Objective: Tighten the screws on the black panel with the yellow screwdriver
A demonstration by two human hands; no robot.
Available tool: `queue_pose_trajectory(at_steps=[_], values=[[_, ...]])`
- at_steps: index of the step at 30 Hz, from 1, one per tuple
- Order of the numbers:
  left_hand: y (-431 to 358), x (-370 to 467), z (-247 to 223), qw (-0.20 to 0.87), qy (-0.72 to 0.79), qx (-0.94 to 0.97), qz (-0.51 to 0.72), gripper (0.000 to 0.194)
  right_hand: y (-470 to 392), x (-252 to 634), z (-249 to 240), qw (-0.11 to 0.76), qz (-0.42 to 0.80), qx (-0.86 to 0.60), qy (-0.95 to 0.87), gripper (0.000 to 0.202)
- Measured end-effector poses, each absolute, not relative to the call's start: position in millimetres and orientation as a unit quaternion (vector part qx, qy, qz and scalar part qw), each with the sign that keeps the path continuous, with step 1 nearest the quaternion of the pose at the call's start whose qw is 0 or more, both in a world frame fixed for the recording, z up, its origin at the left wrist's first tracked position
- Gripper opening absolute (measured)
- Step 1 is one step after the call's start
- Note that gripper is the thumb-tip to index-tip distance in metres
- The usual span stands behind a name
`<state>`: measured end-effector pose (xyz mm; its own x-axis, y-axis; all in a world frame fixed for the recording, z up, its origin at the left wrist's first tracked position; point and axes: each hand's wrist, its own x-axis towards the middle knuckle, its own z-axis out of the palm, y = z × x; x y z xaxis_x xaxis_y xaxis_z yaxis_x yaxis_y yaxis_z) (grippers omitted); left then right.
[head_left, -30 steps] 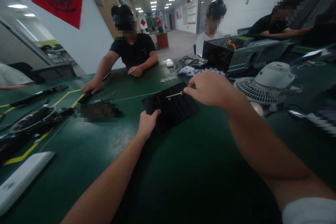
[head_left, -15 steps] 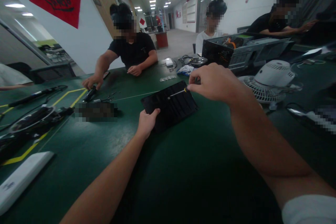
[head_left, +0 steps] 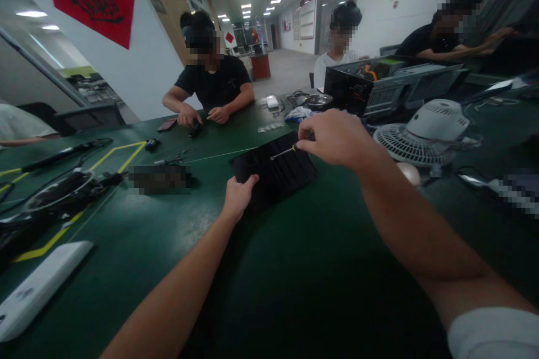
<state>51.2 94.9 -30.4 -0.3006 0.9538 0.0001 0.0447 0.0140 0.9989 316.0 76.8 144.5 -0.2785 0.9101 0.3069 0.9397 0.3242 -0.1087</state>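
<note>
My left hand [head_left: 239, 193] grips the near left edge of a flat black panel [head_left: 280, 176], thumb on top. Ridges or slots run across the panel's face. My right hand [head_left: 328, 137] is closed round the handle of a screwdriver [head_left: 283, 153], and its yellow collar shows at my fingertips. The thin shaft points left and down across the panel, its tip at a small light round spot that looks like a screw head. Whether the tip sits in it, I cannot tell.
An opened computer case [head_left: 370, 87] and a white fan [head_left: 438, 123] stand at the right. A long white box [head_left: 44, 286] lies at the near left, with cables and dark parts [head_left: 63, 193] behind it. A co-worker's hands [head_left: 189, 118] hold a dark object across the green table [head_left: 168, 258].
The co-worker's hand has drawn a dark object from the left toward their body. My right hand and the screwdriver have shifted slightly left; my left hand keeps its grip on the panel.
</note>
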Motion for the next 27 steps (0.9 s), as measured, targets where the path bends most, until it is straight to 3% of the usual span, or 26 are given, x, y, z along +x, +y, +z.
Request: queue_pose_trajectory(at_steps=[16, 27], values=[[101.8, 46.5, -36.7, 0.41, 0.579, 0.436, 0.553, 0.039, 74.8, 317.7, 133.0, 0.102, 0.016, -0.584, -0.805, 0.027], [100.7, 47.7, -34.6, 0.405, 0.581, 0.44, 0.552, 0.039, 86.5, 341.4, 143.2, 0.181, 0.041, -0.545, -0.818, 0.032]])
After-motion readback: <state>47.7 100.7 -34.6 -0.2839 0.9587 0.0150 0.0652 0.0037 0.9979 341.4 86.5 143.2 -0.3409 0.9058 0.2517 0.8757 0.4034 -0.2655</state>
